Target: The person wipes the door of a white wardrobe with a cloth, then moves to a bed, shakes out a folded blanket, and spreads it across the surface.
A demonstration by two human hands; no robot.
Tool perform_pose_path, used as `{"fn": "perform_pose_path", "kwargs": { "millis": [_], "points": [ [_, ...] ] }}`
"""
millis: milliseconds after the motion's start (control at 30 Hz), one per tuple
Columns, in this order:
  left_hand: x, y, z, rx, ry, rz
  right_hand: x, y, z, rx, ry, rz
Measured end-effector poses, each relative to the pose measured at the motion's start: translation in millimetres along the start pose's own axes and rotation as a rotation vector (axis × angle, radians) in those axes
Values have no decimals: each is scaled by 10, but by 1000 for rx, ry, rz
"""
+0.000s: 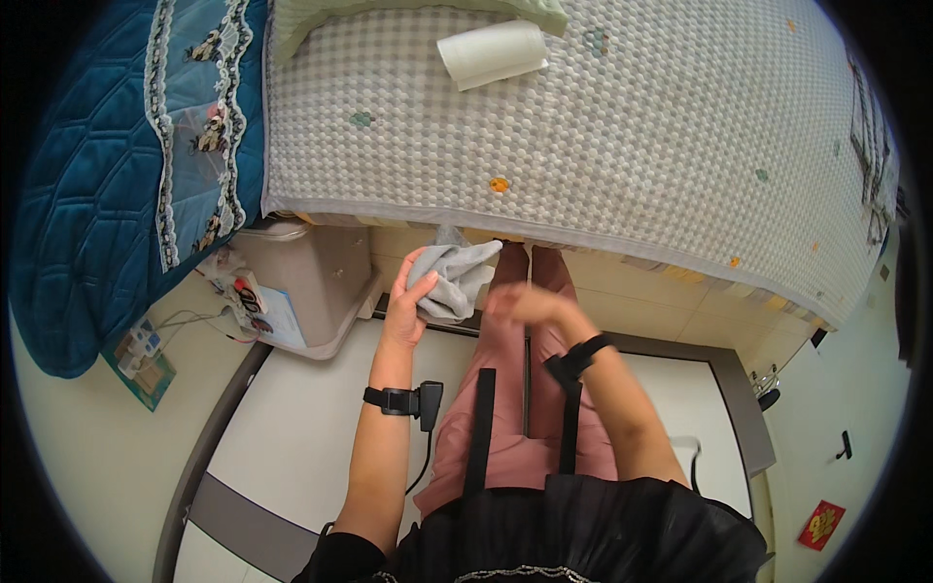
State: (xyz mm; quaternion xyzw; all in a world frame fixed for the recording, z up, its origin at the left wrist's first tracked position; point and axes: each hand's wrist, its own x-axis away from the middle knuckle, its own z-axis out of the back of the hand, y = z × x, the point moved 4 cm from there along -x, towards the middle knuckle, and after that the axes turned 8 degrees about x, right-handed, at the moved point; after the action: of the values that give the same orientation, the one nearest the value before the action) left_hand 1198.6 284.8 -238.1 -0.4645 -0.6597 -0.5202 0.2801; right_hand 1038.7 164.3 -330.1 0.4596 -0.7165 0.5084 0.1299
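Note:
My left hand (410, 299) grips a crumpled light grey cloth (453, 280), its thumb lying over the near side. Part of the cloth stands out to the right, towards my other hand. My right hand (519, 302) is blurred and hovers just right of the cloth, above my legs in pink trousers (503, 364). Its fingers look bent, and whether they hold anything is not clear. Both hands are near the long edge of a bed with a grey and white patterned cover (568, 160).
A white paper roll (493, 54) lies on the bed beside a green pillow (415, 6). At left stand a beige storage box (332, 291) and a blue quilted cover (87, 211). Red-handled scissors (248, 295), cables and a power strip (138, 350) are near the box.

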Motion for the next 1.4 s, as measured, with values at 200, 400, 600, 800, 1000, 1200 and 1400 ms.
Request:
{"fn": "perform_pose_path", "kwargs": {
  "millis": [200, 400, 600, 800, 1000, 1200, 1400],
  "points": [
    [-175, -78, -44, -22, -133, 54, 1476, -1184, 2138, -469, 683, 729],
    [-179, -444, -318, -321, -328, 283, 434, 10, 1382, -906, 750, 326],
    [-40, -554, -635, -699, -460, 400, 376, 528, 206, 417, 132, -31],
    [-219, -715, -964, -724, -452, 383, 1761, -703, 1832, -683, 690, 916],
    [-514, -1311, -1907, -1078, -617, 492, 1456, -426, 1895, -511, 381, 748],
    [-629, -2395, -2538, -1376, -860, 612, 3393, 2734, 2365, -1429, 1453, 1030],
    [-818, -3250, -3129, -1395, -798, 730, 4368, 3576, 1902, -1597, 1568, 1253]
  ]
}}
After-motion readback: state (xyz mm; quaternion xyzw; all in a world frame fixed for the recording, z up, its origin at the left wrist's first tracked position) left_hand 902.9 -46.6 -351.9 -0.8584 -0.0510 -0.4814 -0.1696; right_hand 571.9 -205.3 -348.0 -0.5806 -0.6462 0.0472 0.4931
